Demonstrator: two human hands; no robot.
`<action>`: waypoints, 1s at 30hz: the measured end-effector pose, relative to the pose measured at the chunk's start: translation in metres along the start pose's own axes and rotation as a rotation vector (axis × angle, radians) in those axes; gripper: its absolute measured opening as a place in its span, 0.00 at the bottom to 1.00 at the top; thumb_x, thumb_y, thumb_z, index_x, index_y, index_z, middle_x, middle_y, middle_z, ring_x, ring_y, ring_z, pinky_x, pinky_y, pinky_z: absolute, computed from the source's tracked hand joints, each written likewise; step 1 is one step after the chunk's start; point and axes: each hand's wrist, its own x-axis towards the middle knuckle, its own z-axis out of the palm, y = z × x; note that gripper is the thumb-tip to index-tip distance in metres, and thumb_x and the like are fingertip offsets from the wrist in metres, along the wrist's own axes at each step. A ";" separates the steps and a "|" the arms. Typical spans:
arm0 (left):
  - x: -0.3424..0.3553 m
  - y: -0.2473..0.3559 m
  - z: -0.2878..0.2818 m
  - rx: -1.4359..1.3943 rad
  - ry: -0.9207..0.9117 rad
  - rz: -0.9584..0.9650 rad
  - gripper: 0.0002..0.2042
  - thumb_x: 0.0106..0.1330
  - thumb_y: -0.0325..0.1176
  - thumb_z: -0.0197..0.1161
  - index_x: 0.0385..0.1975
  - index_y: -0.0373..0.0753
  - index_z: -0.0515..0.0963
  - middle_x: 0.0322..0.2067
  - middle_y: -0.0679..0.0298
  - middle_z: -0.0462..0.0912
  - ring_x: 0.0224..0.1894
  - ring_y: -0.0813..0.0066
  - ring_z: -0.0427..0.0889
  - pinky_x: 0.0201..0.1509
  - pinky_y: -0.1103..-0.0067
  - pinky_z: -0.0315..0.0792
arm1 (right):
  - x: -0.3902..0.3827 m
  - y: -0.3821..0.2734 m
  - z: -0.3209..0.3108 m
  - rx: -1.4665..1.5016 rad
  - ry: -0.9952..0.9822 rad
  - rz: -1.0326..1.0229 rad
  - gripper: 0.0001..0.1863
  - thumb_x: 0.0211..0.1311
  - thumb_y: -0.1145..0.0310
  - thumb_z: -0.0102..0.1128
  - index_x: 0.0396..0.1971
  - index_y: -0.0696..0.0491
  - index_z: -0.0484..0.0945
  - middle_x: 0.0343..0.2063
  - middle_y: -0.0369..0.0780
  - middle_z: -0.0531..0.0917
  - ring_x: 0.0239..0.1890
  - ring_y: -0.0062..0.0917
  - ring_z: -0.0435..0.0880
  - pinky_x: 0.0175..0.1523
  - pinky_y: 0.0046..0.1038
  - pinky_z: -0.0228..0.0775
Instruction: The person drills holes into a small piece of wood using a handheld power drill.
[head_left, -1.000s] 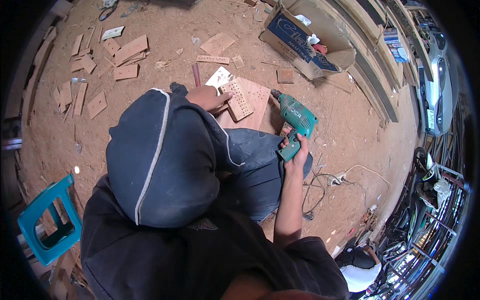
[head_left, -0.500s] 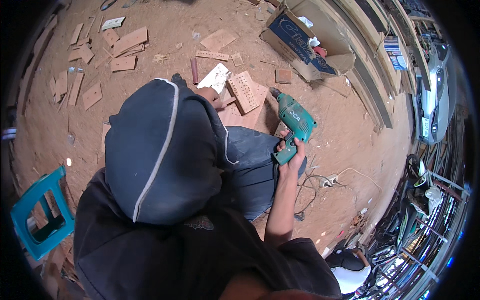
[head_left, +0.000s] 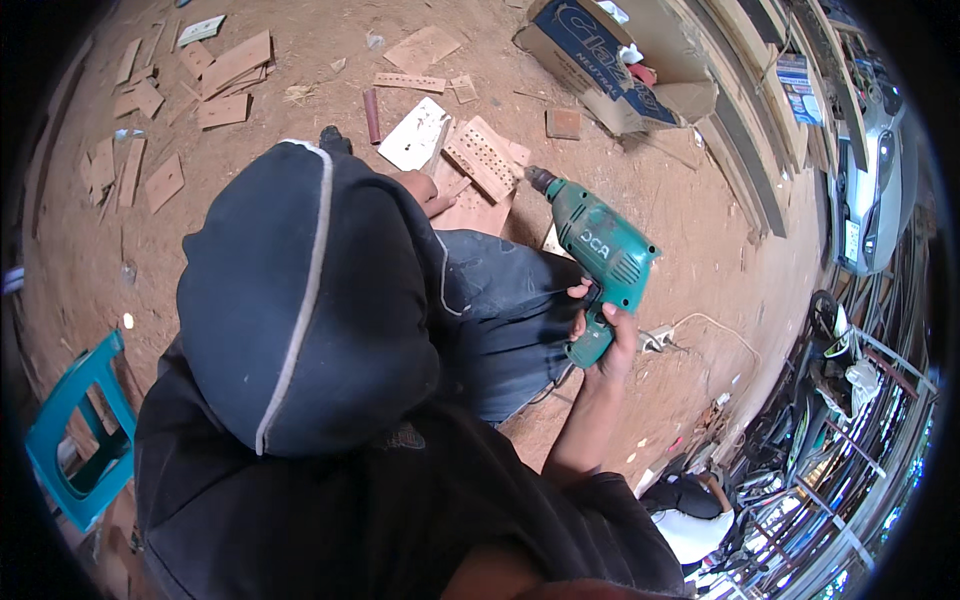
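My right hand (head_left: 608,335) is wrapped round the handle of a green electric drill (head_left: 605,243). The drill's chuck (head_left: 541,180) points left at the near right end of a wooden block (head_left: 486,158) with rows of small holes; whether the bit touches it I cannot tell. Past my raised knee, my left hand (head_left: 424,192) shows only in part, its fingers closed on a small wooden strip (head_left: 456,188) by the block's left side. Beneath lies a flat wooden board (head_left: 478,213). A white-faced panel (head_left: 414,134) lies just beyond my left hand.
Scattered wood offcuts (head_left: 235,66) lie at the far left. A cardboard box (head_left: 600,65) and long timbers (head_left: 740,165) stand at the far right. A socket strip (head_left: 655,338) with cable is right of the drill. A teal plastic stool (head_left: 85,430) stands at left.
The drill in my right hand has come nearer and slightly right, its chuck now close to the holed block's end. The whole view has shifted a little; my left hand stays by the block.
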 end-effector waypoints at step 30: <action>-0.006 -0.002 -0.007 0.009 0.025 0.071 0.28 0.69 0.54 0.57 0.23 0.31 0.82 0.21 0.45 0.80 0.26 0.45 0.82 0.33 0.57 0.72 | -0.003 -0.056 0.038 -0.568 -0.054 0.244 0.13 0.56 0.78 0.54 0.41 0.66 0.79 0.36 0.46 0.87 0.22 0.23 0.82 0.28 0.25 0.76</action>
